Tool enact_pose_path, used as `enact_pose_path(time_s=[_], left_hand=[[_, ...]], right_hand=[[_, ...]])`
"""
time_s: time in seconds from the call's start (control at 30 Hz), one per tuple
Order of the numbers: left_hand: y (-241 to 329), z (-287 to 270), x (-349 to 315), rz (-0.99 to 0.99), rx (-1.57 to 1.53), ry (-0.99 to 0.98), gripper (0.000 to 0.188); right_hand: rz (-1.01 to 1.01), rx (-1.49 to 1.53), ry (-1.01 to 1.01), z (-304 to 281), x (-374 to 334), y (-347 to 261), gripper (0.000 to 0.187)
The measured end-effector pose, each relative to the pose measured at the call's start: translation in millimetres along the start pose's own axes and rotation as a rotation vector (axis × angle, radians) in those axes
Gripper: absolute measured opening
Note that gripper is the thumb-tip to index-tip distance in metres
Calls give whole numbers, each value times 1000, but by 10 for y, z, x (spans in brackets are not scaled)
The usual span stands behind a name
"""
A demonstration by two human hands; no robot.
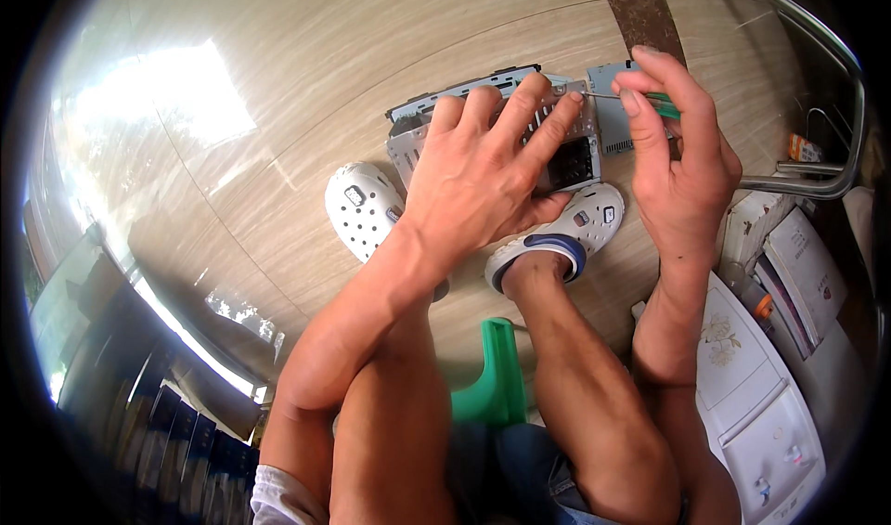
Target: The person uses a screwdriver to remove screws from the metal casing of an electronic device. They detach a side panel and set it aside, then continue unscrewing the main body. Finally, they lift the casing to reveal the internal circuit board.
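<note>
Two bare hands, a left hand (483, 163) and a right hand (691, 154). One metal casing (405, 154) at far centre; one flat blue-grey metal plate (614, 121) to its right. One green-handled screwdriver (665, 107). Two white clogs (362, 217), one left, one right. One green plastic piece (502, 367), near centre. One bent chrome tube frame (855, 89), far right. One white cabinet (742, 386), near right. Several dark blue spines (176, 441), near left, too blurred for a count.

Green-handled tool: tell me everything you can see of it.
The green-handled tool looks like a screwdriver: a thin, straight, metallic-looking shaft and a bright green handle, partly covered by the right hand, which grips it. It points left, its far end beside the left hand at the upper right corner of the metal casing; whether the tip touches is unclear.
</note>
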State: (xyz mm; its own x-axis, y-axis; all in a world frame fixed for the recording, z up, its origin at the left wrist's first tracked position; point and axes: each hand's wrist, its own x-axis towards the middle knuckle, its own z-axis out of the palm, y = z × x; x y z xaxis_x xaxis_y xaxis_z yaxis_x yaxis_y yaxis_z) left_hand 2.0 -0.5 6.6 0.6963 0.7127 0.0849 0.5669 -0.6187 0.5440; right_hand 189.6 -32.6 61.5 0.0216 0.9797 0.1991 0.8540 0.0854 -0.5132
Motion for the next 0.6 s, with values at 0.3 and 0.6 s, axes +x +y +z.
enact_pose_path(time_s=[0.3, 0.6], left_hand=[[-4, -3, -10, 3, 4, -14, 88], [-24, 13, -7, 12, 15, 0, 87]], right_hand=[[153, 274, 69, -24, 12, 30, 39], [69, 202, 129, 55, 49, 65, 21]])
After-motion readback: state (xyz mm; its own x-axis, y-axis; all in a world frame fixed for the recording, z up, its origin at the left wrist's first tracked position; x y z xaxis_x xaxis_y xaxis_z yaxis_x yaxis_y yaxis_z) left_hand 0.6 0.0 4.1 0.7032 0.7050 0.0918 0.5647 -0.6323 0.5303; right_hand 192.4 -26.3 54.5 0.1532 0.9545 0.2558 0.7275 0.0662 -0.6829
